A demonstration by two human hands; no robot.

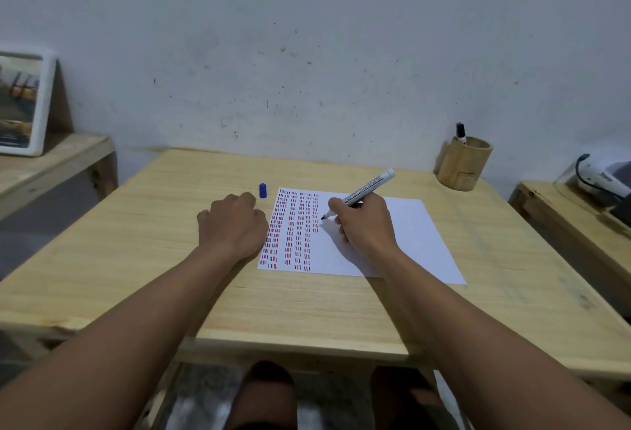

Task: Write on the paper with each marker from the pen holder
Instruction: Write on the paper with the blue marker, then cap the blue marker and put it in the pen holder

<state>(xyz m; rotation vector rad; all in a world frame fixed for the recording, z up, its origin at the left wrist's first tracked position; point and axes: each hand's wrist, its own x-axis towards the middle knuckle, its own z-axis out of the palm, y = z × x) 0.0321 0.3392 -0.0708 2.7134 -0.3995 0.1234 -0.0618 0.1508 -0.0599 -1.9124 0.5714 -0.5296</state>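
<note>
Wooden surface (136,241): white paper (403,245), columns of red, blue and black dashes at its left. Right hand (365,224) grips uncapped marker (368,188), tip on paper. Left hand (232,221), fingers curled, beside paper's left edge. Blue cap (262,190) just beyond it. Pen holder (464,165), far right, one black marker (460,132).

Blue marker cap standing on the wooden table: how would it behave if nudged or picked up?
The small blue marker cap stands upright on a narrow end, so a nudge would probably tip it. Being round, it would then likely roll on the smooth wooden table. It looks small and rigid, probably light and easy to pinch.
</note>
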